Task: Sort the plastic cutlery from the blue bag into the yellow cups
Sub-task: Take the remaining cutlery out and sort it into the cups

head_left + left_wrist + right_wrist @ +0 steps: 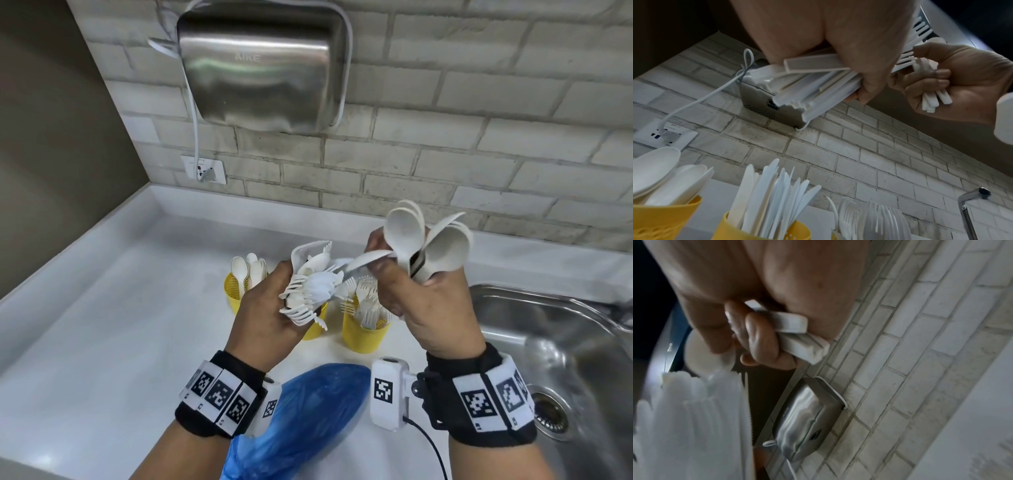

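My left hand (274, 305) grips a mixed bundle of white plastic cutlery (308, 287) by its handles (818, 81), above the cups. My right hand (414, 291) holds a bunch of spoons (428, 240) upright. Its thumb and forefinger also pinch a knife (363, 260) that reaches into the left bundle. Three yellow cups stand on the counter behind my hands. One holds spoons (234, 291), the middle one (315, 325), half hidden, holds knives (760, 194), and one holds forks (364, 332). The blue bag (301, 421) lies near me between my wrists.
A steel sink (548, 342) with a tap (970, 194) lies to the right. A metal hand dryer (263, 68) hangs on the brick wall, its cable running to a socket (205, 169). White counter (102, 325) spreads to the left.
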The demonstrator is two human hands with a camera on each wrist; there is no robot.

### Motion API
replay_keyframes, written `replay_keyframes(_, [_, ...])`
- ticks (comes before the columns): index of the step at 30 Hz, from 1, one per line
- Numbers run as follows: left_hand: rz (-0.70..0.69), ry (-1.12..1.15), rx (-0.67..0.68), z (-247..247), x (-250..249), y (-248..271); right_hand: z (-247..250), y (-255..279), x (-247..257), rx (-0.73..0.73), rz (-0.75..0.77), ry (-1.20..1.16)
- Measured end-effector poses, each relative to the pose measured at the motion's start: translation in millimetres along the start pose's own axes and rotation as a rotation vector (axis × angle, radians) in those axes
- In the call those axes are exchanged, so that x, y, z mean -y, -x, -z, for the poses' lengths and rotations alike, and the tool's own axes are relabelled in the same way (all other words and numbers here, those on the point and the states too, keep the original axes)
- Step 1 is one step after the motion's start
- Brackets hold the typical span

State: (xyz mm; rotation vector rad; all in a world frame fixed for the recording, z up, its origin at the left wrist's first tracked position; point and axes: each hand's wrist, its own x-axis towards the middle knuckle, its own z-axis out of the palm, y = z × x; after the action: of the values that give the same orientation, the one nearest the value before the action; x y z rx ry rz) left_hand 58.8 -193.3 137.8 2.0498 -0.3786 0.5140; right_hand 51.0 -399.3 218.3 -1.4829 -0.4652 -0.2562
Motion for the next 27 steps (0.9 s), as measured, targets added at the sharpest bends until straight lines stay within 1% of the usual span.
replay_keyframes(3, [0.003,0.019,0.019,-1,3,2,-3,-2,2,-0.055,-0.002,-0.201])
replay_keyframes(5, [-0.013,-0.005,0.017,-1,1,2,-6,-2,6,-0.125,-0.001,-0.293])
replay_keyframes(10, [-0.038,-0.064,0.016,1,-7,1,-12,-5,7,-0.377,-0.008,-0.43])
replay_keyframes(13, [-0.015,-0.03,0.068,0,-6,1,-11,-9,5,-0.539,-0.072,-0.532])
replay_keyframes(15, [-0.013,-0.028,0.085,0,-5,2,-9,-12,3,-0.604,-0.099,-0.627])
replay_keyframes(21, [-0.002,-0.052,0.107,0,-3,3,1,-19,4,-0.699,-0.073,-0.81])
replay_keyframes(24, [-0.008,-0.052,0.101,0,-5,1,8,-19,4,-0.717,-0.064,-0.771])
replay_keyframes(27, [-0.001,-0.052,0.081,-1,-8,1,9,-19,4,-0.683,-0.048,-0.706])
